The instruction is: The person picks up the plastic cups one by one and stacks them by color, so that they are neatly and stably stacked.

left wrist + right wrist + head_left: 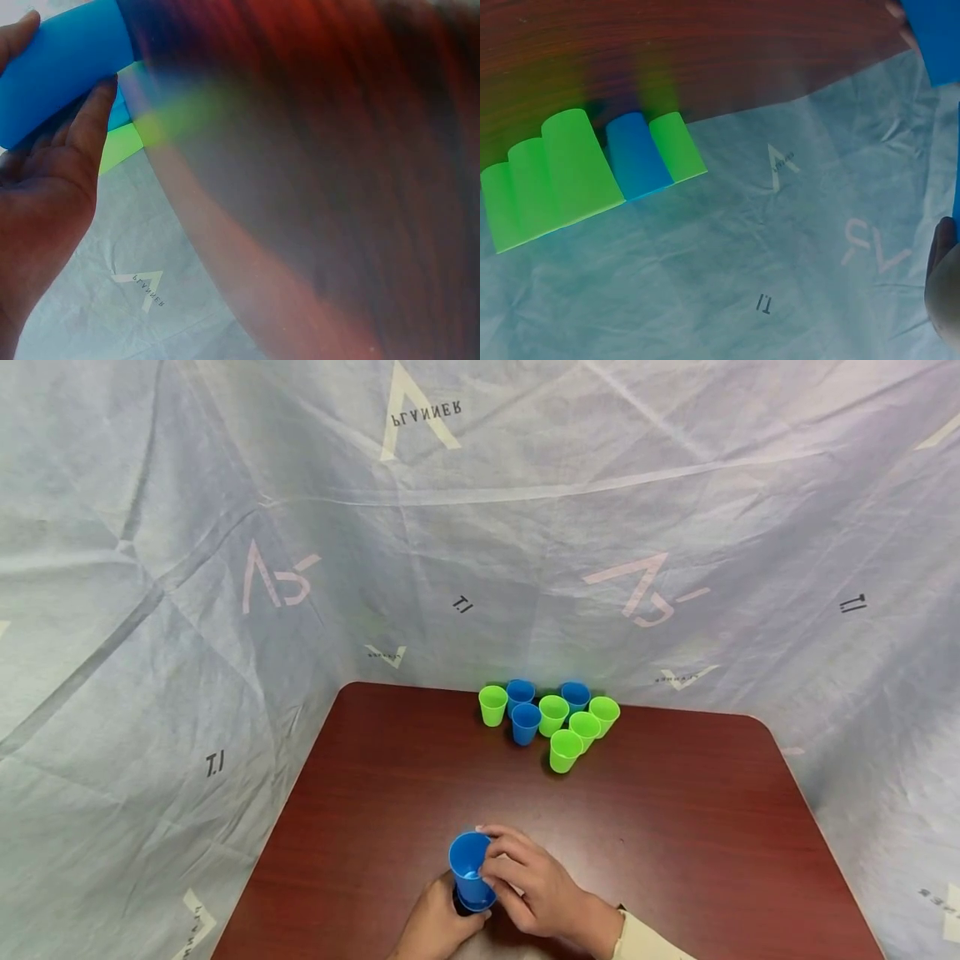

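Observation:
Near the front of the table, my left hand [435,922] holds a blue cup [480,907] upright, mostly hidden in the head view behind a second blue cup [467,856]. My right hand [540,889] grips that second cup from its right side, thumb and fingers at its wall. Its mouth faces up, and its base overlaps the lower cup's rim. In the left wrist view, the thumb and fingers of the left hand [52,202] lie on either side of a blue cup [67,67]. At the right wrist view's edge, the right hand [945,292] shows only partly.
Toward the table's far edge stands a cluster of upright cups: several green ones, such as the nearest green cup [566,752], and three blue ones, including a blue cup [526,725]. Grey printed sheeting [525,568] hangs around the brown table [360,793].

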Demonstrator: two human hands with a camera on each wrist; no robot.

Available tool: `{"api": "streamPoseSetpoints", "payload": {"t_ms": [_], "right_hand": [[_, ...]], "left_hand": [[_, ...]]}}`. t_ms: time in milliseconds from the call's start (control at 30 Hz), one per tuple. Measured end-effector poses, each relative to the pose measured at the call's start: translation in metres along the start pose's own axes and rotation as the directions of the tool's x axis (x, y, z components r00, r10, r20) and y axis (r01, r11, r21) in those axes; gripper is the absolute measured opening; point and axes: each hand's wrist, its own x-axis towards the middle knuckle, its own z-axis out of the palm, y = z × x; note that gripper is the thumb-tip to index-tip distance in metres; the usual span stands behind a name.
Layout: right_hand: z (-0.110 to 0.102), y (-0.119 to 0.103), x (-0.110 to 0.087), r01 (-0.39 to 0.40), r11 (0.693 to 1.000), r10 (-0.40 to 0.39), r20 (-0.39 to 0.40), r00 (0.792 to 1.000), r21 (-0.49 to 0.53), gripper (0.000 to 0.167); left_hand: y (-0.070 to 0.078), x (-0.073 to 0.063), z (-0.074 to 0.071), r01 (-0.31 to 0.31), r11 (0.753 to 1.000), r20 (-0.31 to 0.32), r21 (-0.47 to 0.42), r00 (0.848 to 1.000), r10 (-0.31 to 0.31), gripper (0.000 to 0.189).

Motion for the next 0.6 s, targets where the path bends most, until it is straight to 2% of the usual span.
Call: {"api": "streamPoseSetpoints", "payload": {"t_ms": [200, 433, 600], "right_hand": [[0.001, 0.004, -0.004, 0.043, 0.999, -0.043, 0.011, 0.999, -0.018, 0.01], [0.001, 0.005, -0.011, 0.019, 1.0, -0.019, 0.013, 1.0, -0.003, 0.01], [0.005, 0.004, -0.014, 0.031, 0.999, -0.031, 0.02, 0.999, 0.014, 0.007]], "left_hand": [[0.0, 0.0, 0.001, 0.01, 1.0, 0.001, 0.009, 1.0, -0.01, 0.066], [0.0, 0.001, 0.0, -0.011, 1.0, 0.007, 0.021, 1.0, 0.011, 0.064], [0.0, 0.001, 0.001, -0.009, 1.0, 0.007, 0.015, 1.0, 0.009, 0.064]]}}
